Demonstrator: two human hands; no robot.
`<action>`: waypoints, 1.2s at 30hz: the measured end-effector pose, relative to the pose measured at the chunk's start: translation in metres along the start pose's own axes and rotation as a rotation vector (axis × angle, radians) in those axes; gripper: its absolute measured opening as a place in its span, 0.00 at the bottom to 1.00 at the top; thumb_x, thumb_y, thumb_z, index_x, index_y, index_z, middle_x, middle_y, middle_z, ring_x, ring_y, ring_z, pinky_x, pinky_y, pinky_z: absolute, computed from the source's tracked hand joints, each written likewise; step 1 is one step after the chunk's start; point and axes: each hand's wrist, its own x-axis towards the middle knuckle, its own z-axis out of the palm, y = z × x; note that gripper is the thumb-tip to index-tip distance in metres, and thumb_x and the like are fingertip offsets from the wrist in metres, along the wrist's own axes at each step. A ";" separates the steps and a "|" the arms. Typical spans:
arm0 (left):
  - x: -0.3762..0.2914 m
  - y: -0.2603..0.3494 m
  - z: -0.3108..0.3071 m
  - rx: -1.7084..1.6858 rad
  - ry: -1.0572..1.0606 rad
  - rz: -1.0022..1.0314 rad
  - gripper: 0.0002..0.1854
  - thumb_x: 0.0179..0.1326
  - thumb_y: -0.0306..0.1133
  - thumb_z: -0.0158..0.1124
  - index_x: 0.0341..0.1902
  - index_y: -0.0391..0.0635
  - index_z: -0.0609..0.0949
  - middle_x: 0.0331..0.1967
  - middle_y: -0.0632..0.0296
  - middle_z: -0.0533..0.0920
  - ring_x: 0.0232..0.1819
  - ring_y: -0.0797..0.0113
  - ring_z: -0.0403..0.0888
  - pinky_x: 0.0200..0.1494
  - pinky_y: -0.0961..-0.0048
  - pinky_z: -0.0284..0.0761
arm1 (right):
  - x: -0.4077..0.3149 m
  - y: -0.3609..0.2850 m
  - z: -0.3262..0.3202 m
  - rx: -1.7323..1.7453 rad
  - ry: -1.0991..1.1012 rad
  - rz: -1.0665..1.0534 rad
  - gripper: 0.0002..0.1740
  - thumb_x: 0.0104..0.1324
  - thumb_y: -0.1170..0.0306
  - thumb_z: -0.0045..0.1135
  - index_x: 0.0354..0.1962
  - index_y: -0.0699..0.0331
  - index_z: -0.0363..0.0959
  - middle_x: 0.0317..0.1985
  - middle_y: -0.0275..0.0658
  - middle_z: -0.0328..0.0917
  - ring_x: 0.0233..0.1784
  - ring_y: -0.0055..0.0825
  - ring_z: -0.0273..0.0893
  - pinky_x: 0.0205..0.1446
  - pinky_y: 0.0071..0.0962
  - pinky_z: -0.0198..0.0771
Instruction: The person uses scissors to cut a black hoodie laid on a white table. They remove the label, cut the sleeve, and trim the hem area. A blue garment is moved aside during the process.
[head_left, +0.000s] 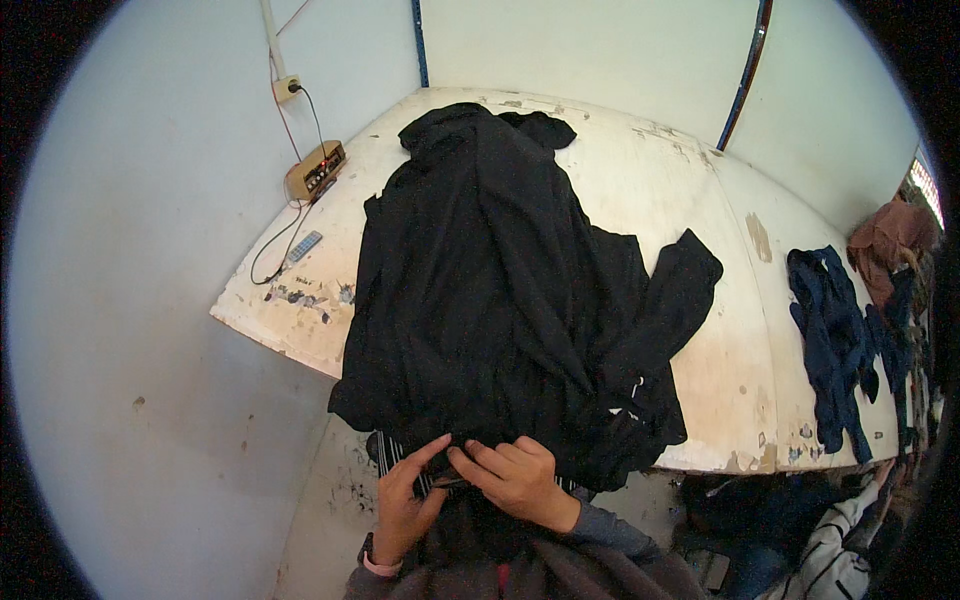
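A large black garment lies spread and wrinkled on the white table, its lower edge hanging over the front towards me. My left hand is at that edge, index fingertip on the cloth and thumb below it. Beside it, my right hand pinches the same edge with bent fingers. A small dark item with a shiny rim shows between the hands; I cannot tell what it is. White-striped cloth peeks out beneath the edge. One black sleeve lies bent out to the right, with small white bits near its lower end.
On the worn white table are a remote control and a corded box with knobs, plugged into a wall socket. Navy garments lie at right. Another person's light sleeve reaches in at lower right. Walls border the left and back.
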 end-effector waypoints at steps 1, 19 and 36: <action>0.000 -0.001 0.001 -0.001 0.001 0.062 0.25 0.52 0.19 0.70 0.56 0.45 0.82 0.45 0.54 0.87 0.43 0.56 0.86 0.43 0.68 0.79 | 0.002 -0.002 -0.002 -0.037 0.014 -0.035 0.17 0.56 0.68 0.65 0.45 0.51 0.84 0.40 0.27 0.83 0.23 0.15 0.69 0.25 0.20 0.56; 0.147 -0.053 -0.067 -0.007 0.479 0.133 0.42 0.74 0.45 0.57 0.81 0.39 0.49 0.81 0.46 0.50 0.81 0.52 0.49 0.79 0.55 0.45 | 0.051 0.088 -0.028 -0.034 -0.167 0.587 0.30 0.55 0.69 0.69 0.57 0.60 0.72 0.55 0.41 0.76 0.44 0.46 0.84 0.42 0.39 0.81; 0.145 -0.147 0.010 0.670 -0.090 -0.081 0.37 0.70 0.61 0.52 0.75 0.51 0.69 0.80 0.49 0.56 0.81 0.50 0.50 0.80 0.45 0.39 | -0.056 0.263 -0.279 0.420 1.087 0.891 0.11 0.68 0.68 0.63 0.45 0.63 0.79 0.30 0.28 0.74 0.20 0.11 0.59 0.21 0.15 0.51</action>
